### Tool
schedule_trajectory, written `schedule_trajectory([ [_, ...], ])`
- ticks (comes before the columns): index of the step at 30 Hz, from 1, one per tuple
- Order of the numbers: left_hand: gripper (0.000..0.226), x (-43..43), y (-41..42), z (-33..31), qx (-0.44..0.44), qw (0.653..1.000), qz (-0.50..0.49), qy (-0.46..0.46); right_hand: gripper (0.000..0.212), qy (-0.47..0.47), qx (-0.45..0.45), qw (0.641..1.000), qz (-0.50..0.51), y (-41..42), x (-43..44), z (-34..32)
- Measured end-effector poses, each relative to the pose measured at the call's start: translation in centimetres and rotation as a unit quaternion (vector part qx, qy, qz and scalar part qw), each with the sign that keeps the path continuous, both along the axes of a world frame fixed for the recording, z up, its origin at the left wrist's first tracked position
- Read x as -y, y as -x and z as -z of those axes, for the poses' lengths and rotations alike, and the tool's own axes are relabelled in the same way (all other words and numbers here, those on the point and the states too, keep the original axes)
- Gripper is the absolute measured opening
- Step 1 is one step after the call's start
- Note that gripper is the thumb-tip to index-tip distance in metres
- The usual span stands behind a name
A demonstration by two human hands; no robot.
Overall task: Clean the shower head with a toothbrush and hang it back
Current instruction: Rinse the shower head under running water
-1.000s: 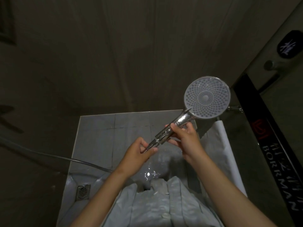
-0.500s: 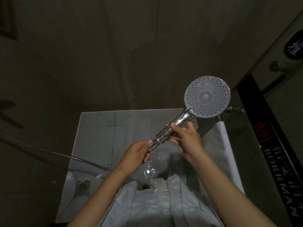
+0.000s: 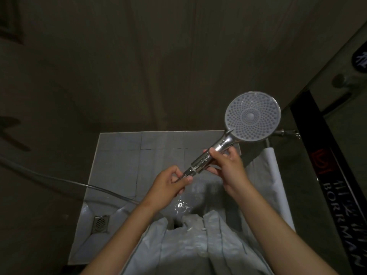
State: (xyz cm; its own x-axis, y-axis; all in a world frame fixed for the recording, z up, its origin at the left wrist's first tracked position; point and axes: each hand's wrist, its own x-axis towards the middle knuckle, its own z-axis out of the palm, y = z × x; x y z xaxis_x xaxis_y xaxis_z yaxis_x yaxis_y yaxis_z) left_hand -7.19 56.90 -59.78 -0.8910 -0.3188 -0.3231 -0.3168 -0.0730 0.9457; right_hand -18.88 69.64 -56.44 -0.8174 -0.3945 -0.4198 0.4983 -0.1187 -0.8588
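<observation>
A chrome shower head (image 3: 252, 116) with a round grey nozzle face points toward me, held up over the shower floor. My right hand (image 3: 228, 167) grips its chrome handle (image 3: 206, 159) around the middle. My left hand (image 3: 168, 185) pinches the nut at the bottom end of the handle, where the hose joins. The hose (image 3: 59, 179) runs away to the left along the wall. No toothbrush is in view.
Wet grey floor tiles (image 3: 123, 155) lie below, with a square drain (image 3: 100, 224) at the lower left. Dark walls stand behind and left. A glass door with a black strip (image 3: 327, 175) is at the right, and a white cloth (image 3: 276, 175) hangs beside it.
My left hand has closed tighter on the handle's lower end and shifted slightly. The shower head and my right hand have stayed nearly in place.
</observation>
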Motion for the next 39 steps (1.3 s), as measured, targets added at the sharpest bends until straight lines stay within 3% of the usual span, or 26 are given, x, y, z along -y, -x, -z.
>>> schedule_trajectory([
  [5,0.025,0.01,0.04,-0.11,0.021,1.000,0.011,-0.021,0.018,-0.005,-0.002,1.000,-0.004,-0.01,-0.04,0.15],
  [11,0.038,-0.15,-0.16,-0.26,0.051,0.998,0.009,-0.028,0.018,-0.006,-0.009,1.000,-0.004,-0.10,0.13,0.22],
  [16,0.016,0.22,-0.20,-0.33,0.048,0.998,-0.015,-0.040,0.017,0.000,-0.009,1.000,-0.005,-0.36,0.24,0.33],
  [20,0.027,0.41,-0.56,0.02,0.032,0.999,-0.011,-0.020,0.019,0.001,-0.005,1.000,-0.004,-0.54,0.32,0.36],
  [28,0.023,0.44,-0.54,-0.11,0.024,0.995,-0.007,-0.102,0.017,0.005,-0.012,1.000,-0.007,-0.46,0.30,0.21],
  [39,0.036,-0.06,-0.68,-0.33,0.076,0.994,0.000,-0.075,0.020,0.010,-0.014,1.000,-0.002,-0.92,-0.11,0.12],
])
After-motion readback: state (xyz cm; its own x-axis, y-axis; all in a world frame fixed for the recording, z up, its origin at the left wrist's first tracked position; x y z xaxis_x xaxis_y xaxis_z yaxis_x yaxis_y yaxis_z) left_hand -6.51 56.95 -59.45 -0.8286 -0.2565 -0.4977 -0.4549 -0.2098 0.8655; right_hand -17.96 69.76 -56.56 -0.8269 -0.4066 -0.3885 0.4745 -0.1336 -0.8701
